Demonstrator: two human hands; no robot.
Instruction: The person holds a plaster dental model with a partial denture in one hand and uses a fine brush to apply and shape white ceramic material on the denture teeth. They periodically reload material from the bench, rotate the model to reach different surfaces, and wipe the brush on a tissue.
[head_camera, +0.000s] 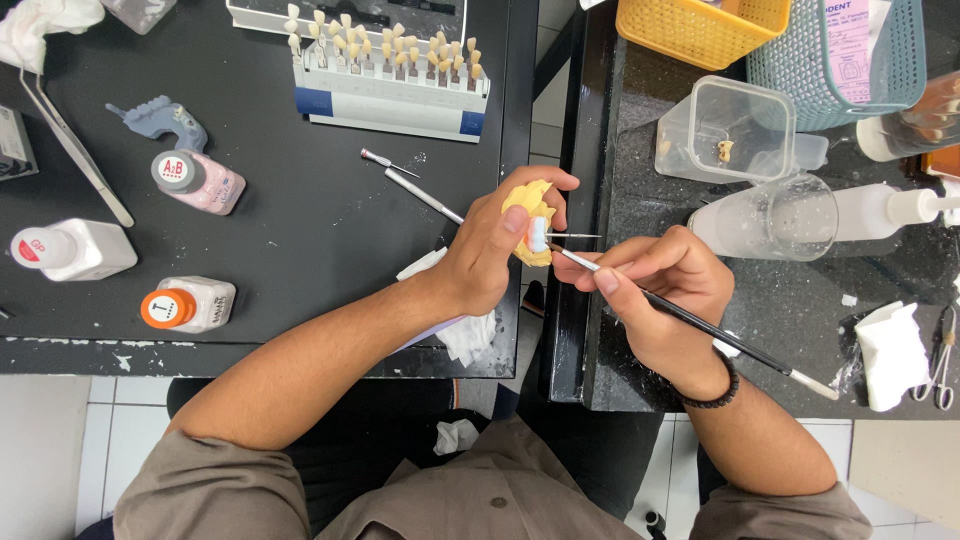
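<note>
My left hand (492, 250) grips a small yellow dental cast (528, 205) with a pale white tooth piece on it, held over the gap between two dark worktops. My right hand (662, 285) pinches a thin black-handled brush (720, 335) like a pen, and the brush tip touches the white tooth piece. A thin metal pin sticks out from the cast to the right.
On the left worktop stand a tooth shade guide (385, 70), three small bottles (188, 303), a blue-grey cast (165, 120), metal instruments (420, 192) and tissue (465, 335). On the right: clear plastic cup (775, 215), clear box (730, 130), white squeeze bottle (890, 208), yellow basket (700, 28), teal basket (850, 60), forceps (942, 365).
</note>
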